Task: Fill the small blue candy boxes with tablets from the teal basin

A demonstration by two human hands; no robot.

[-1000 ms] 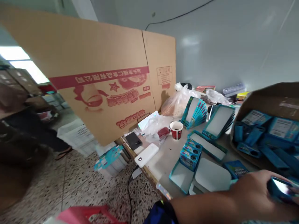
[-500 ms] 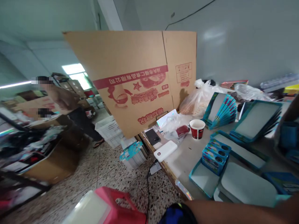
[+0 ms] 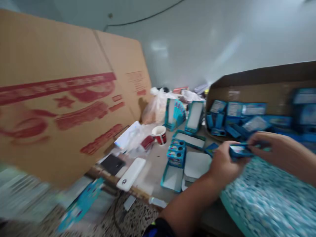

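Observation:
My left hand (image 3: pixel 225 164) is wrapped round a small blue box (image 3: pixel 238 150) and holds it up at the right. At the box's other end, the fingers of my right hand (image 3: pixel 274 148) are pinched on its edge; motion blurs the fine detail. Beneath both hands lies a large heap of small pale teal pieces (image 3: pixel 276 194) in a teal-edged container. Behind them, a cardboard carton (image 3: pixel 256 79) holds many small blue boxes (image 3: pixel 234 109). Left of my hands, several blue boxes stand stacked (image 3: pixel 176 153) in a shallow teal tray (image 3: pixel 172 179), beside a whitish flat-topped device (image 3: pixel 197 163).
A tall cardboard sheet (image 3: pixel 74 59) with red print stands at the left. On the table are a paper cup (image 3: pixel 159 134), a white power bank (image 3: pixel 132 173), a dark phone (image 3: pixel 113 164), plastic bags (image 3: pixel 160 105) and fanned teal trays (image 3: pixel 176 113). A cable (image 3: pixel 115 210) hangs off the table edge.
The view has swung right, bringing the carton, the teal heap and both hands into sight. The co-worker and the red container have left the picture.

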